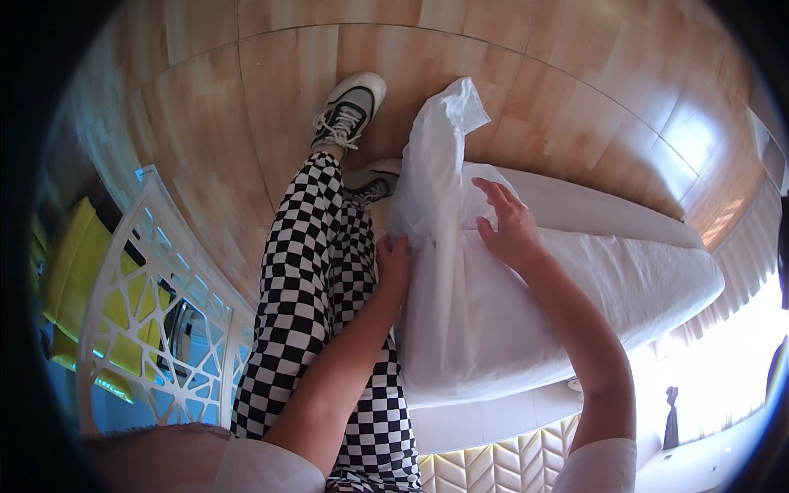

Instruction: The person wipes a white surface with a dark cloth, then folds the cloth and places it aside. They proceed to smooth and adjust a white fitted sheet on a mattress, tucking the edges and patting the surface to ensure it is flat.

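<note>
A white sheet (441,166) hangs over the near corner and side of a white-covered mattress (616,271), one loose end spreading towards the floor. My left hand (392,262) is at the sheet's edge beside my leg, its fingers curled; whether cloth lies between them is hard to see. Over the mattress, my right hand (508,225) is spread, its thumb and fingers apart, above or against the sheet's folded part. Nothing shows in its grasp.
Wood-look floor tiles (296,68) surround my sneakers (351,111). A white lattice screen (154,296) stands on the left, with yellow seating (80,265) behind it. A padded panel (499,462) is at the bottom, and pleated curtains (733,265) hang by a bright window at right.
</note>
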Motion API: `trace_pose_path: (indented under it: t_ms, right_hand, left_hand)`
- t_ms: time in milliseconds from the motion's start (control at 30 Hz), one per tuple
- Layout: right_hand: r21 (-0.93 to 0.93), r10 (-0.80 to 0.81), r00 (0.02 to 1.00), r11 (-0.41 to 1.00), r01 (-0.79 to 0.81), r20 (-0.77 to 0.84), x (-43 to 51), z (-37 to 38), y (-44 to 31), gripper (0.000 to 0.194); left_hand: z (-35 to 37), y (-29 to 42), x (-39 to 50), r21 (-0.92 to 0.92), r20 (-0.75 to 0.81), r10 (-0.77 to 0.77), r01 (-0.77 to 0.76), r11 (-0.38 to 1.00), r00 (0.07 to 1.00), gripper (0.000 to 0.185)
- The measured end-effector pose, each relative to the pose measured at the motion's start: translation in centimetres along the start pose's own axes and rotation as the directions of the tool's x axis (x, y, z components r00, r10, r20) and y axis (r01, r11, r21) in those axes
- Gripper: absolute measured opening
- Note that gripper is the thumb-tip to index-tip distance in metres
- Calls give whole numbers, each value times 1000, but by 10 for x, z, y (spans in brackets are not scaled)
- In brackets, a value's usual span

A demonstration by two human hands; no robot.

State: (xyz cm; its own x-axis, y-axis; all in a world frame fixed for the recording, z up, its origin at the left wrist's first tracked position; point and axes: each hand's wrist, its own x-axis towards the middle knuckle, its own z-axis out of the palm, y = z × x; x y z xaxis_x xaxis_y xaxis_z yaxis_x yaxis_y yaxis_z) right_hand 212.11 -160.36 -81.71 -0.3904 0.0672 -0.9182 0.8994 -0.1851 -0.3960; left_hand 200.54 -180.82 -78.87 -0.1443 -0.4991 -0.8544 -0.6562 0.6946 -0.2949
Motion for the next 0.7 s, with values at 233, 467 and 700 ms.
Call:
trace_pose_path:
  t_ms: [233,467,700]
  right_hand:
    - [-473,-343,939,822,318,36,15,12,-22,72]
    - [-549,-451,883,708,444,133,45,22,-14,43]
    - [-398,-406,883,788,469,237,21,-1,8,27]
  left_hand:
    - [-18,-18,10,-69,67,-287,292,954,956,50]
    - [-12,-18,0,15,71,29,-30,999,997,22]
    - [2,6,-24,185,126,453,-470,863,882,12]
